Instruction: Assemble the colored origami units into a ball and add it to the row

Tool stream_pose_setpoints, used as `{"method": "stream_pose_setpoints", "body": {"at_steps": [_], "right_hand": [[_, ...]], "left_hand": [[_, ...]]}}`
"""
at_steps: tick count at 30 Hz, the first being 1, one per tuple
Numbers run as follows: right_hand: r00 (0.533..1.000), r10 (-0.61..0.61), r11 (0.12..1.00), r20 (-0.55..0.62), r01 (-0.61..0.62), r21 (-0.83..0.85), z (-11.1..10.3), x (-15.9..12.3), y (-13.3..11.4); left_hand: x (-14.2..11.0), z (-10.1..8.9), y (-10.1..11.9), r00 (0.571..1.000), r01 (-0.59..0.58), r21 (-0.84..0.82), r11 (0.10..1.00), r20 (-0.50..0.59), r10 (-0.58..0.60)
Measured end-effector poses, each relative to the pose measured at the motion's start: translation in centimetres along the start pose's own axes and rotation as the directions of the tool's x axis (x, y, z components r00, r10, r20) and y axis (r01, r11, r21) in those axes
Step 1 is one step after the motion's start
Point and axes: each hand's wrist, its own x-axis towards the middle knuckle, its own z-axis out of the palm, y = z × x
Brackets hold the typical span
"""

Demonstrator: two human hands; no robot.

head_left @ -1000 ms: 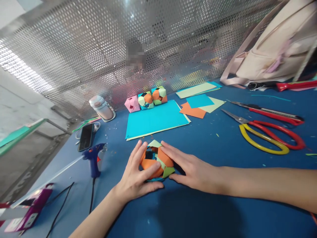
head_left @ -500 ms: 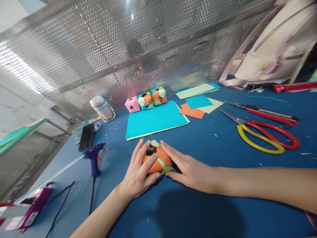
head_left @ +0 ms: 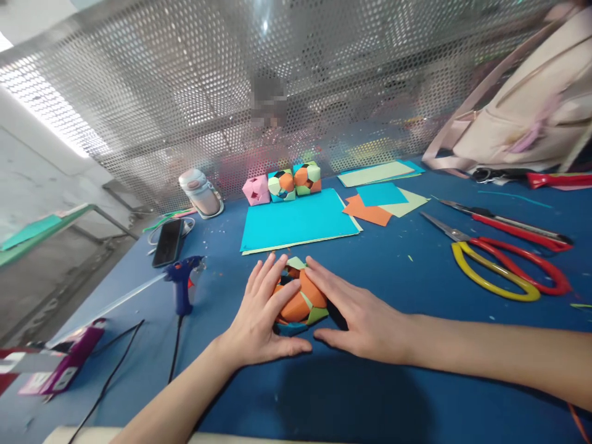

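Note:
An orange, light green and blue folded paper ball [head_left: 303, 302] rests on the blue tabletop, cupped between my two hands. My left hand [head_left: 264, 317] curves around its left side, the index finger lying across the orange paper and the thumb stretched out below it. From the right, my right hand [head_left: 358, 311] lays its long fingers against the ball's upper right, its thumb pointing left near the base. Both thumbs stand off the ball. My fingers hide parts of its sides.
Behind are blue sheets [head_left: 296, 222], a pink paper cube [head_left: 256, 190], two multicoloured paper balls [head_left: 295, 182] and loose paper pieces [head_left: 367, 211]. Scissors [head_left: 490, 265] and a cutter [head_left: 513, 225] lie right. A glue gun [head_left: 181, 287], phone [head_left: 168, 242] and bottle [head_left: 198, 192] are left.
My thumbs have moved away from the paper ball's lower edge, and its blue underside now shows. The view has shifted slightly, so most things appear further right.

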Motion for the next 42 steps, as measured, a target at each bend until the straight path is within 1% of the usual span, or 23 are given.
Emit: {"method": "stream_pose_setpoints", "body": {"at_steps": [3,5,8,10,12,13,15,17,20,22,25,30,34,36,38,40,42], "right_hand": [[1.000,-0.021,0.998,-0.014,0.020,-0.063,-0.6,0.1,-0.3],[0.998,-0.054,0.993,-0.024,0.051,-0.107,-1.1,0.3,-0.3],[0.992,-0.129,0.978,0.004,0.128,-0.166,-2.0,0.8,0.1],[0.985,-0.167,0.968,0.046,0.172,-0.181,-2.3,1.3,0.9],[0.978,-0.189,0.967,0.089,0.201,-0.155,-2.2,1.9,1.9],[0.976,-0.184,0.972,0.116,0.199,-0.129,-2.1,2.1,2.3],[0.977,-0.135,0.987,0.163,0.146,-0.062,-1.7,2.5,3.0],[0.979,-0.062,0.998,0.197,0.062,0.005,-1.3,2.7,3.2],[0.976,0.025,0.995,0.216,-0.044,0.085,-0.7,2.7,2.8],[0.977,0.062,0.988,0.205,-0.089,0.126,-0.4,2.6,2.4],[0.979,0.112,0.978,0.168,-0.139,0.158,0.0,2.3,1.8],[0.975,0.190,0.969,0.116,-0.205,0.141,0.3,1.6,0.9],[0.973,0.205,0.970,0.106,-0.216,0.110,0.5,1.3,0.5],[0.978,0.189,0.977,0.091,-0.196,0.083,0.5,1.2,0.6],[0.988,0.142,0.989,0.055,-0.144,0.042,0.2,1.3,0.6],[0.999,0.049,0.999,0.006,-0.049,-0.018,-0.4,1.5,0.4],[0.994,-0.101,0.990,-0.035,0.097,-0.104,-1.3,2.0,-0.1]], "left_hand": [[0.0,-0.5,-0.1,1.000,0.000,-0.065,0.998,-0.002,0.000],[-0.1,-1.1,-0.4,0.999,0.035,-0.121,0.992,0.024,-0.033],[-0.3,-2.2,-1.0,0.984,0.161,-0.201,0.966,0.101,-0.143],[-0.5,-2.6,-1.4,0.958,0.267,-0.248,0.931,0.173,-0.229],[-0.7,-2.7,-1.6,0.920,0.366,-0.291,0.884,0.258,-0.295],[-0.7,-2.6,-1.6,0.901,0.406,-0.313,0.859,0.294,-0.319],[-0.8,-2.1,-1.4,0.876,0.459,-0.362,0.811,0.334,-0.347],[-0.7,-1.6,-1.1,0.866,0.488,-0.414,0.768,0.336,-0.370],[-0.6,-0.9,-0.9,0.848,0.528,-0.464,0.711,0.341,-0.406],[-0.5,-0.7,-0.8,0.841,0.540,-0.486,0.687,0.341,-0.420],[-0.5,-0.6,-0.9,0.847,0.532,-0.520,0.668,0.324,-0.422],[-0.4,-0.7,-1.0,0.864,0.502,-0.567,0.653,0.307,-0.398],[-0.4,-0.7,-1.1,0.875,0.483,-0.609,0.629,0.312,-0.370],[-0.5,-0.6,-1.1,0.876,0.480,-0.620,0.620,0.306,-0.372],[-0.6,-0.6,-1.1,0.877,0.477,-0.624,0.618,0.301,-0.374],[-0.6,-0.6,-1.1,0.881,0.470,-0.626,0.622,0.294,-0.371],[-0.6,-0.6,-1.0,0.889,0.456,-0.631,0.628,0.285,-0.359]]}}
